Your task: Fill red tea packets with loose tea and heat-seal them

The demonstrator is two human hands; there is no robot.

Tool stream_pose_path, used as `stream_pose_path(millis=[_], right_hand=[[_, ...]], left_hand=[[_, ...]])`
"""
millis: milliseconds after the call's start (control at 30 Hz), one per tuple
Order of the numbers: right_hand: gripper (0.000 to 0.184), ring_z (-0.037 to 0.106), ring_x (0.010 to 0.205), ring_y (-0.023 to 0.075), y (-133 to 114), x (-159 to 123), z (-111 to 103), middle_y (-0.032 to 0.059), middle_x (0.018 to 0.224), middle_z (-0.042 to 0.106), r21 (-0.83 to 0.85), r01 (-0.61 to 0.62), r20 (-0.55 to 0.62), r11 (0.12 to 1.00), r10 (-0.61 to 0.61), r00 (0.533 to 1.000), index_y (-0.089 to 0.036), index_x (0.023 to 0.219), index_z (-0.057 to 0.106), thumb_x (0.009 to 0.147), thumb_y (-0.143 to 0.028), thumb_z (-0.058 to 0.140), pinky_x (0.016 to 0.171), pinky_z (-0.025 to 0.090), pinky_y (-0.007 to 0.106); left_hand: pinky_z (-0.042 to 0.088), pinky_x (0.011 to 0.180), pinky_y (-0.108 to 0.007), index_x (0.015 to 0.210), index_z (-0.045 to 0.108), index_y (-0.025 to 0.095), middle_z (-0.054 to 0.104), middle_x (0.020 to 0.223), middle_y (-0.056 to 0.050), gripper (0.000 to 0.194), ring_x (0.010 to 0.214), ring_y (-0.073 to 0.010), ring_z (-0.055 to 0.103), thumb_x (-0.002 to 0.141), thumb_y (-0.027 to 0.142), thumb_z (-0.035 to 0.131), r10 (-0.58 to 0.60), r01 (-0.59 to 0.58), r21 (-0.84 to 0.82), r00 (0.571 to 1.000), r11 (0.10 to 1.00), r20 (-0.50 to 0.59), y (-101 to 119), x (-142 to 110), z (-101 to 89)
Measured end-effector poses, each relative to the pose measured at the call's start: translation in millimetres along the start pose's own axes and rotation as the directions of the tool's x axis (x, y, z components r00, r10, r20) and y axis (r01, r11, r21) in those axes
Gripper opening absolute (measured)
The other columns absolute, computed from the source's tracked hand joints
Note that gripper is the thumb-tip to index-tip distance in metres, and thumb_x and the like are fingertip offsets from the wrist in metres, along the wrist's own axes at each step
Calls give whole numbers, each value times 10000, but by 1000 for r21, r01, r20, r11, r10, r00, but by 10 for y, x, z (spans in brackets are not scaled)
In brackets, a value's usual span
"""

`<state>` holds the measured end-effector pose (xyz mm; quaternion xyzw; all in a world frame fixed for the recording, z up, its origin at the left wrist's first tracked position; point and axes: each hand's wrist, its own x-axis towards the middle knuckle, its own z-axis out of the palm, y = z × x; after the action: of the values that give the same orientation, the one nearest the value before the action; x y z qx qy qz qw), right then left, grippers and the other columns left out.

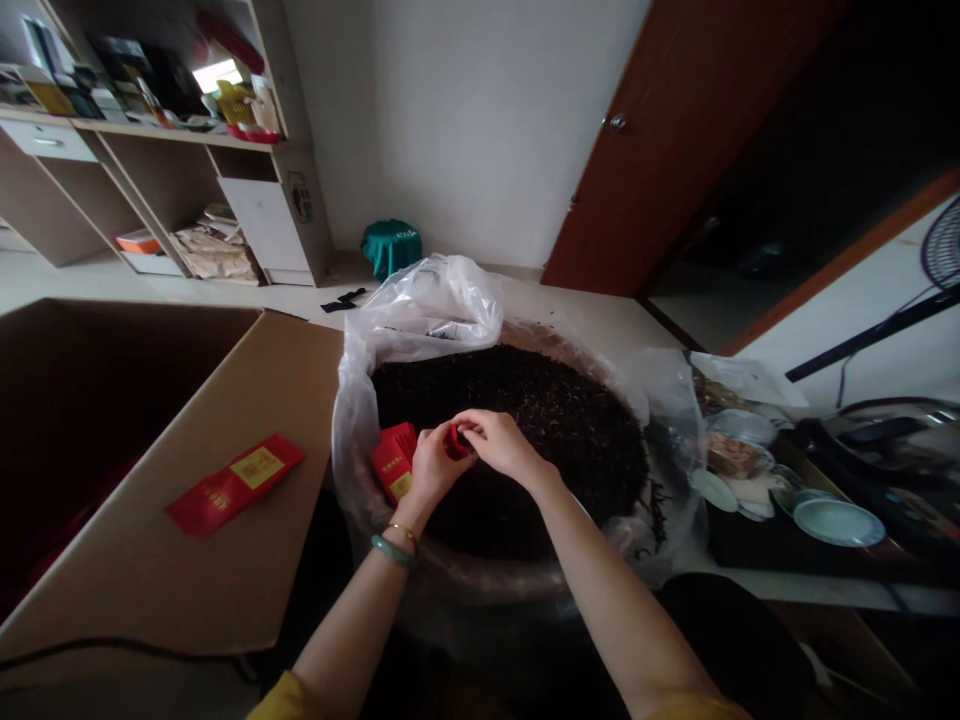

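Between my two hands, over the dark loose leaves, is a small red pouch (454, 440) with its mouth up. My left hand (433, 468), with a green bangle and a gold bracelet at the wrist, is closed around it. The fingertips of my right hand (502, 445) pinch at the pouch's rim. The dark dried leaves (517, 400), which look like loose tea, fill a wide round container lined with a clear plastic bag (356, 385). A stack of red pouches (391, 462) with yellow labels lies on the leaves, just left of my left hand.
A large open carton (172, 440) stands at the left, with a flat red packet (236, 485) on its flap. Bowls and a lidded dish (838, 520) sit at the right. Behind are a desk unit (262, 215), a green-covered bin (392, 250) and a brown door (645, 150).
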<state>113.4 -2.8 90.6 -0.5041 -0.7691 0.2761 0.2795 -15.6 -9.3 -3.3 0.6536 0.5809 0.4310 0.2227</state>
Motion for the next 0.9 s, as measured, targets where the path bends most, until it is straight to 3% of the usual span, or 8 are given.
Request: stream_pose_path(millis=[133, 267, 333, 467, 600, 733, 833, 900], right_hand=[[223, 632, 911, 166, 48, -108, -77, 43, 980, 669, 11, 7, -158, 1000, -5, 987, -220, 995, 671, 843, -159, 520, 830, 509, 311], [326, 598, 931, 181, 94, -202, -33, 48, 1019, 594, -206, -4, 7, 978, 6, 1000, -233, 1032, 678, 712, -182, 716, 889, 475, 331], [264, 599, 864, 159, 111, -195, 39, 49, 1013, 564, -241, -47, -2, 969, 48, 999, -228, 1012, 691, 752, -178, 682, 850, 485, 310], [118, 600, 756, 137, 160, -120, 121, 38, 878, 577, -171, -54, -53, 984, 46, 998, -194, 848, 719, 801, -157, 618, 773, 500, 279], [154, 632, 742, 147, 293, -125, 90, 37, 853, 628, -68, -121, -152, 990, 109, 982, -196, 848, 701, 852, -218, 549, 738, 519, 283], [250, 655, 916, 224, 422, -238, 158, 83, 991, 672, -245, -247, 96, 938, 277, 956, -195, 1019, 683, 774, -191, 632, 815, 509, 329], [621, 578, 1093, 341, 432, -314, 326, 158, 1203, 594, -468, -176, 272, 866, 331, 904, -197, 1224, 588, 628, -140, 751, 839, 501, 403], [597, 583, 1085, 347, 419, -336, 428, 179, 1201, 589, -522, -152, 282, 840, 338, 898, -178, 1235, 581, 656, -83, 695, 813, 508, 398]], left_hand=[[501, 750, -338, 1038, 642, 209, 668, 945, -55, 487, 879, -226, 593, 580, 243, 804, 26, -25, 27, 999, 999, -36, 10, 13, -18], [498, 762, -345, 1076, 616, 194, 660, 930, -58, 538, 880, -231, 593, 569, 181, 796, 19, -18, 52, 1000, 998, -6, 20, 8, -26], [498, 784, -350, 1094, 599, 198, 651, 943, -55, 547, 886, -226, 597, 578, 168, 782, 41, -41, 47, 999, 998, 6, 18, 2, -19], [508, 796, -351, 1106, 573, 207, 629, 1001, -55, 529, 892, -215, 613, 611, 201, 761, 62, -62, 4, 998, 998, 11, 7, -1, -4], [520, 803, -357, 1099, 561, 201, 621, 1021, -56, 543, 915, -222, 620, 601, 222, 776, 9, -9, -22, 999, 1000, -33, 1, 18, -9], [513, 846, -370, 1077, 562, 196, 623, 1025, -57, 515, 957, -229, 612, 608, 214, 773, -20, 18, -31, 996, 999, -89, 12, 33, -21], [505, 869, -371, 1085, 560, 183, 619, 1036, -67, 500, 975, -229, 605, 627, 205, 758, -10, 8, -25, 996, 1000, -91, 20, 31, -25], [501, 874, -371, 1090, 559, 181, 617, 1034, -66, 511, 971, -227, 605, 621, 192, 761, -2, 1, -20, 996, 1000, -85, 20, 28, -26]])
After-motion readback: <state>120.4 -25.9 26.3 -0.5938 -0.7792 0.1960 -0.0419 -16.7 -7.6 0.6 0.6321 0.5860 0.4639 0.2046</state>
